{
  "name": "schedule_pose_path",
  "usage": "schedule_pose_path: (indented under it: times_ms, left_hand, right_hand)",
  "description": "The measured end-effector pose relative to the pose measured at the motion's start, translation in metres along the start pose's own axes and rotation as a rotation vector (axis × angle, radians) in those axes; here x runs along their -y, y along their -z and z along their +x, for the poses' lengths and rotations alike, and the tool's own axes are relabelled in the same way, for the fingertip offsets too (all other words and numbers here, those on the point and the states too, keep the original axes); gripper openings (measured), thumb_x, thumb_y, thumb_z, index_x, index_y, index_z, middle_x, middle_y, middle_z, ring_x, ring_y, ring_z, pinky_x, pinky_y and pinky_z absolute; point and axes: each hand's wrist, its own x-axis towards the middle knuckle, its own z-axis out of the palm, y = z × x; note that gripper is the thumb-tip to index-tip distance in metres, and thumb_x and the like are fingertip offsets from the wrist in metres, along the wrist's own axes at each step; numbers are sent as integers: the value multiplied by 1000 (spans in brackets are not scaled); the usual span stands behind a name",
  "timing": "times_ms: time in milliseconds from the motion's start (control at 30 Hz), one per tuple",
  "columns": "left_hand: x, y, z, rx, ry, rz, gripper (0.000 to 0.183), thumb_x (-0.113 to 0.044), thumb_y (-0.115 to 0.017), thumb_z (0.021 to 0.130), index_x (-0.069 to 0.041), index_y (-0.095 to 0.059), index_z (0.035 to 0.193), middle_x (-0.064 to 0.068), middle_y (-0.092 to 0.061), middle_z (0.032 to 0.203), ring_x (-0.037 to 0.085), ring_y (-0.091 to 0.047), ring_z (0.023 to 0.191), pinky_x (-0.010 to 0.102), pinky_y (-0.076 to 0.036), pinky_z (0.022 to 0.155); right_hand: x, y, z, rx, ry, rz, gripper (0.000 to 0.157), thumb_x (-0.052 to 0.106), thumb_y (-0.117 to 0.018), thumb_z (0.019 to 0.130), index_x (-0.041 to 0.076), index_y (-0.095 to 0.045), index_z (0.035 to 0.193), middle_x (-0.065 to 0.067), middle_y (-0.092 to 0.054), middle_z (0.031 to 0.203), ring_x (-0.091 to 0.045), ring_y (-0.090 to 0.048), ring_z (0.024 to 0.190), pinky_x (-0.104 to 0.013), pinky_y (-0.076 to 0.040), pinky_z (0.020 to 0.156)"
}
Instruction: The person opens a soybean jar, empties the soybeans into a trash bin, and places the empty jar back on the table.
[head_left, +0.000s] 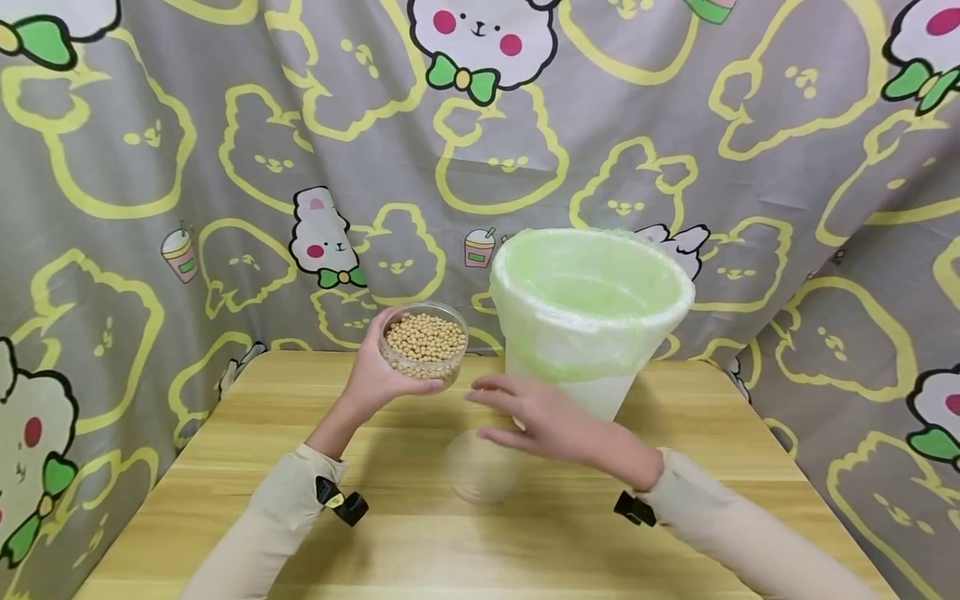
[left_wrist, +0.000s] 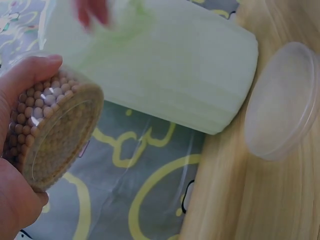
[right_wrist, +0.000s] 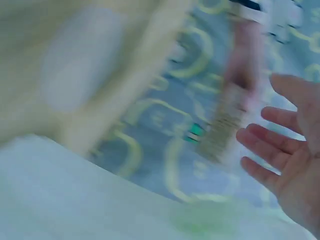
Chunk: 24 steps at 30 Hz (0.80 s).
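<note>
My left hand (head_left: 372, 371) grips a clear round plastic jar (left_wrist: 82, 117) with its thumb and fingers around the side. The jar is full of soybeans (head_left: 425, 337) and is held up above the table, its top uncovered. To the right of the jar, my right hand (head_left: 551, 421) is in the air, fingers spread and holding nothing. Below the hands a translucent round lid (left_wrist: 282, 102) lies on the table. A white bin (head_left: 573, 392) with a pale green bag liner (head_left: 592, 321) folded over its rim stands behind the right hand.
The wooden table (head_left: 300, 500) spreads beneath both arms. A grey curtain (head_left: 375, 167) with yellow outlines and cartoon figures hangs behind and at both sides. Black straps with small devices (head_left: 341, 502) sit on both wrists.
</note>
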Motion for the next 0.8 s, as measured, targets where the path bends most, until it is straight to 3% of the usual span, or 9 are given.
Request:
schedule_pose_path:
  times_ms: [100,167,333,400,500,633,800]
  left_hand:
    - [-7,-1,-3,3,-1,0,116,-12,-93,48,-7,-27,143,16,-39,139,28,-40,125,47,-35,105]
    - [-2,-1,-2,3,-9,19,117,-13,-93,48,-9,-26,144,17,-38,140,29,-40,125,47,-36,104]
    - [14,1,4,-13,-31,27,119,-23,-96,44,-17,-29,143,5,-40,139,22,-40,124,44,-37,104]
    - [13,2,6,-15,-30,14,119,-26,-96,43,-19,-31,142,0,-41,137,17,-41,124,42,-36,105]
    - [-1,4,4,-8,-42,25,117,-21,-95,44,-14,-31,142,5,-42,137,21,-41,123,44,-36,105]
    - [-25,5,1,-13,-44,32,113,-13,-94,48,-9,-32,142,13,-42,137,24,-42,123,44,-36,104]
    - [-37,6,6,-16,-46,27,113,-13,-93,49,-10,-30,143,12,-41,138,22,-42,123,42,-36,105]
  right_hand:
    - [0,30,6,-203,80,-39,38,22,-70,83,6,-64,117,-9,-65,113,-21,-62,101,-32,-52,88]
    - [-3,47,8,-310,96,-77,34,18,-70,82,4,-66,113,-10,-67,109,-22,-63,98,-34,-52,87]
    - [-21,84,1,-471,29,-214,30,14,-68,82,2,-68,110,-12,-69,103,-27,-64,93,-40,-50,87]
    - [-30,93,-7,-485,-19,-259,29,15,-65,85,2,-68,111,-13,-69,102,-28,-63,92,-41,-49,86]
    - [-44,100,-20,-467,-73,-294,29,20,-61,90,3,-67,113,-13,-69,99,-30,-63,90,-43,-48,85]
    - [-55,98,-32,-426,-107,-295,30,25,-58,93,3,-69,109,-12,-70,92,-29,-63,85,-45,-47,85]
    - [-57,92,-38,-402,-107,-283,33,30,-52,96,3,-71,99,-8,-70,84,-25,-63,77,-45,-46,85]
